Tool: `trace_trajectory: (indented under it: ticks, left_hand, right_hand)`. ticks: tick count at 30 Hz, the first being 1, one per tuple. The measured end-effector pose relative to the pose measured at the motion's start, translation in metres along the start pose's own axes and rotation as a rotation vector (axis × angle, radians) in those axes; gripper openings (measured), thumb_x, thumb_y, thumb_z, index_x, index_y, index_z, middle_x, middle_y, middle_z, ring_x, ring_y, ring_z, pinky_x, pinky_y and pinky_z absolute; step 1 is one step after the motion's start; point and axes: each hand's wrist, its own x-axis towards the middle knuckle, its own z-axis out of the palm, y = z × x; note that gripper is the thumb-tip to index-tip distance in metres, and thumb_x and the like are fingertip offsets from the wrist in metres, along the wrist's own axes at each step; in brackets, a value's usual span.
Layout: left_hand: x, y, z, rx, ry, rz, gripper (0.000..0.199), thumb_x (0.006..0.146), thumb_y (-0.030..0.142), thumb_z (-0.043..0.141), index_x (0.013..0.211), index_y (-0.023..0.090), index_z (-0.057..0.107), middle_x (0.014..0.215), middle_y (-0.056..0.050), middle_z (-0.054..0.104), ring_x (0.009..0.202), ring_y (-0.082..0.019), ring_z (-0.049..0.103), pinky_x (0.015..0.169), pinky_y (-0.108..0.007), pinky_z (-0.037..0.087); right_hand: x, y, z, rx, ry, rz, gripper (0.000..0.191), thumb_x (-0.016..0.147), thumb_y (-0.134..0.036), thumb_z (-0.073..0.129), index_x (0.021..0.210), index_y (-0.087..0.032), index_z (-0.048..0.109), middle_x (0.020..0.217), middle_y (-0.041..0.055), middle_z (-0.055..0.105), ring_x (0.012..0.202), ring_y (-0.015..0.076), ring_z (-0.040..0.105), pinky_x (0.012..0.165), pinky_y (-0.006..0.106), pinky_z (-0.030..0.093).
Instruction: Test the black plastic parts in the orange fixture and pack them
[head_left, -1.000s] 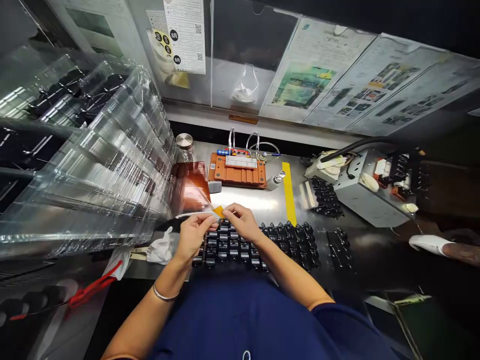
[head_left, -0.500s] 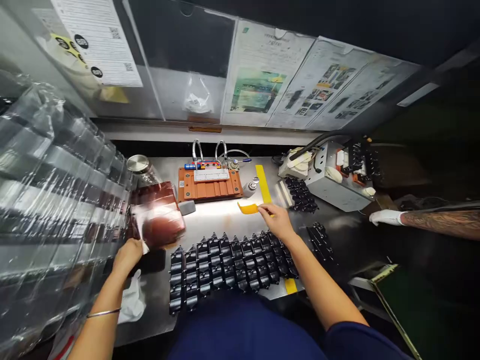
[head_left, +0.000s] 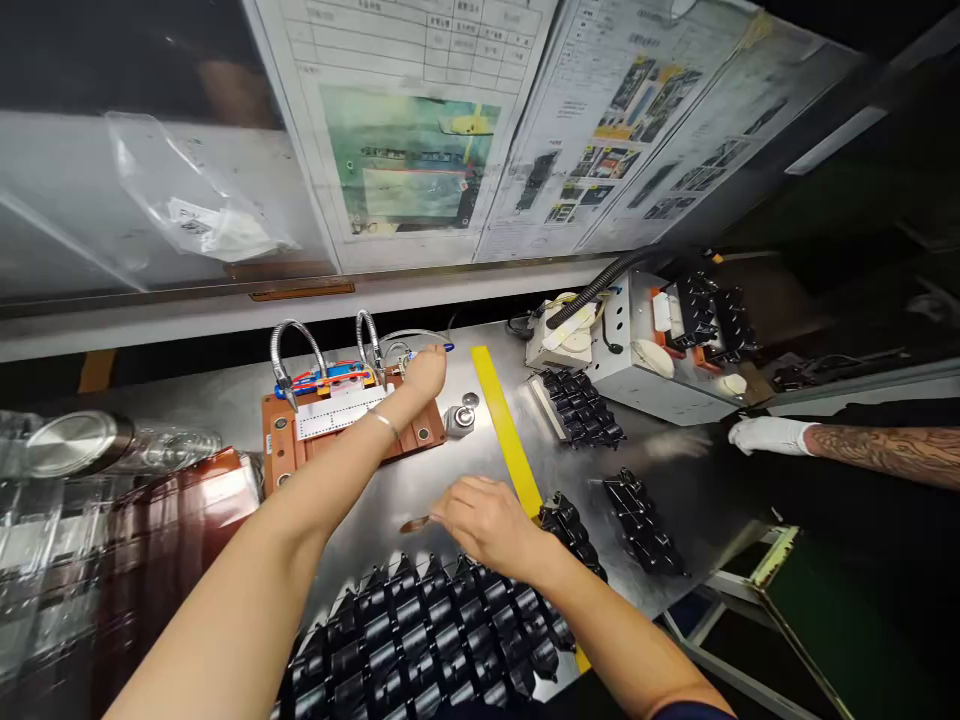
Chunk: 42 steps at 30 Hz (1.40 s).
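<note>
Rows of black parts (head_left: 420,640) lie nearest. Just beyond them, the right hand (head_left: 484,520) pinches a small brownish piece (head_left: 414,524) with closed fingertips, above the metal tabletop (head_left: 352,540). Farther left sits the orange fixture (head_left: 409,442); at its far right corner the left hand (head_left: 426,372) curls beside a blue-tipped lever (head_left: 449,347), its grip unclear.

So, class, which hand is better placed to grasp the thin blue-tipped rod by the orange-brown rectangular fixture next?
The left hand, probably: it is at the rod, while the right hand is farther off, pinching a small, thin brownish piece.
</note>
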Motion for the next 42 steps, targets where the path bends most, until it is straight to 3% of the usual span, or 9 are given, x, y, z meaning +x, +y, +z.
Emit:
trace_trajectory:
  ticks: [4,13,23,29,33,35,36,39,42]
  left_hand:
    - [0.041,-0.006,0.013,0.006,-0.052,0.126,0.040,0.084,-0.002,0.033,0.115,0.005,0.057,0.110,-0.022,0.064,0.095,-0.024,0.067,0.079,-0.032,0.050]
    - [0.023,-0.027,0.019,-0.042,-0.108,0.384,0.038,0.087,0.002,0.036,0.115,0.007,0.060,0.107,-0.018,0.068,0.098,-0.023,0.065,0.081,-0.032,0.047]
    - [0.045,-0.023,0.007,-0.014,-0.084,0.310,0.036,0.078,-0.006,0.043,0.105,0.001,0.065,0.102,-0.024,0.069,0.093,-0.025,0.067,0.076,-0.031,0.047]
    - [0.025,-0.024,0.002,-0.072,-0.118,0.431,0.030,0.076,-0.005,0.048,0.093,0.009,0.069,0.097,-0.018,0.070,0.095,-0.023,0.064,0.076,-0.030,0.045]
    - [-0.021,-0.028,-0.007,-0.161,-0.073,0.411,0.027,0.084,0.006,0.048,0.103,0.013,0.066,0.109,-0.016,0.067,0.097,-0.021,0.063,0.074,-0.028,0.046]
    - [-0.062,-0.043,-0.008,-0.323,-0.094,0.342,0.019,0.088,0.025,0.053,0.096,0.016,0.067,0.093,-0.010,0.071,0.079,-0.018,0.066,0.066,-0.026,0.047]
    - [-0.085,-0.056,-0.008,-0.575,-0.158,0.245,0.025,0.086,0.038,0.056,0.084,0.017,0.069,0.078,-0.008,0.071,0.066,-0.017,0.065,0.060,-0.025,0.047]
    - [-0.156,-0.106,-0.004,-1.310,-0.424,-0.244,0.048,0.077,0.063,0.057,0.083,0.018,0.071,0.076,-0.010,0.072,0.066,-0.022,0.068,0.056,-0.028,0.052]
    - [-0.203,-0.148,0.004,-1.681,-0.309,-0.668,0.049,0.070,0.062,0.065,0.085,0.016,0.067,0.084,-0.015,0.073,0.071,-0.025,0.070,0.061,-0.035,0.056]
  right_hand:
    - [-0.004,0.010,-0.004,0.044,0.013,0.034,0.014,0.093,-0.018,0.052,0.094,-0.018,0.066,0.075,0.0033,0.067,0.066,0.0150,0.057,0.059,0.027,0.042]
    - [0.043,-0.001,0.008,0.131,-0.041,-0.092,0.020,0.095,-0.016,0.047,0.091,-0.018,0.066,0.079,0.0031,0.069,0.069,0.0145,0.056,0.059,0.027,0.042]
    - [0.033,-0.015,0.010,0.167,-0.043,-0.002,0.016,0.093,-0.017,0.051,0.097,-0.020,0.066,0.080,0.0048,0.070,0.070,0.0155,0.058,0.061,0.028,0.047]
    - [0.023,-0.012,0.022,0.201,-0.064,0.051,0.015,0.093,-0.019,0.052,0.094,-0.019,0.068,0.079,0.0049,0.069,0.070,0.0159,0.060,0.062,0.028,0.048]
    - [0.030,-0.006,0.023,0.355,-0.090,0.052,0.016,0.092,-0.021,0.053,0.092,-0.020,0.070,0.079,0.0048,0.070,0.071,0.0154,0.062,0.066,0.028,0.051]
    - [0.035,0.004,0.030,0.480,0.006,0.179,0.017,0.091,-0.023,0.055,0.087,-0.020,0.071,0.079,0.0041,0.070,0.071,0.0151,0.063,0.068,0.028,0.051]
    - [0.038,0.011,0.036,0.549,0.074,0.293,0.016,0.090,-0.026,0.057,0.084,-0.020,0.071,0.077,0.0037,0.070,0.070,0.0150,0.063,0.067,0.029,0.052]
    - [0.052,0.033,0.066,0.811,0.265,0.706,0.020,0.081,-0.037,0.064,0.078,-0.019,0.070,0.068,0.0023,0.068,0.062,0.0145,0.061,0.061,0.028,0.052]
    - [0.070,0.047,0.099,1.060,0.397,1.004,0.032,0.066,-0.047,0.072,0.075,-0.017,0.068,0.063,0.0010,0.066,0.055,0.0124,0.059,0.054,0.026,0.050]
